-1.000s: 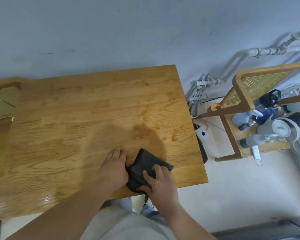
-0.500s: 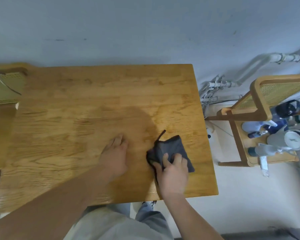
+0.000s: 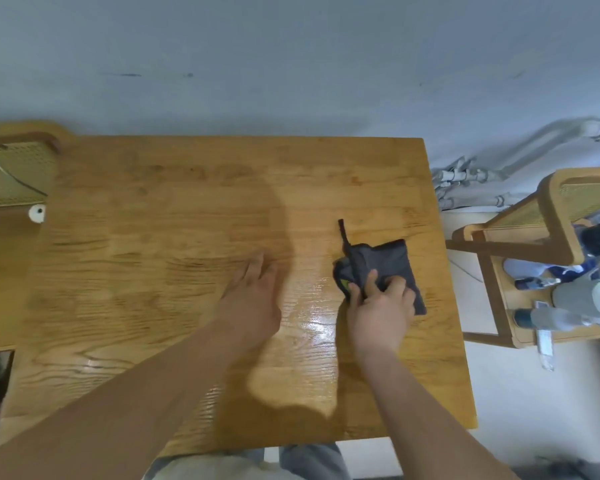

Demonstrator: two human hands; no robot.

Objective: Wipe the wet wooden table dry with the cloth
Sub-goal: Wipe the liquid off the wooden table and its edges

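Note:
The wooden table (image 3: 187, 209) fills the middle of the head view, with a shiny wet patch near its centre front. A folded dark grey cloth (image 3: 385, 261) lies flat on the table's right part, a thin loop sticking out at its far left corner. My right hand (image 3: 381, 306) presses down on the near edge of the cloth, fingers curled over it. My left hand (image 3: 253, 299) rests flat on the bare wood to the left of the cloth, fingers stretched out and holding nothing.
A wooden rack (image 3: 541, 271) with spray bottles and containers stands on the floor to the right of the table. White pipes (image 3: 471, 178) run along the wall behind it. A cane-backed chair (image 3: 14, 171) stands at the table's left end.
My right hand has pushed the cloth away from the front edge, farther onto the table and to the right. My left hand has let go of the cloth and stays flat on the wood.

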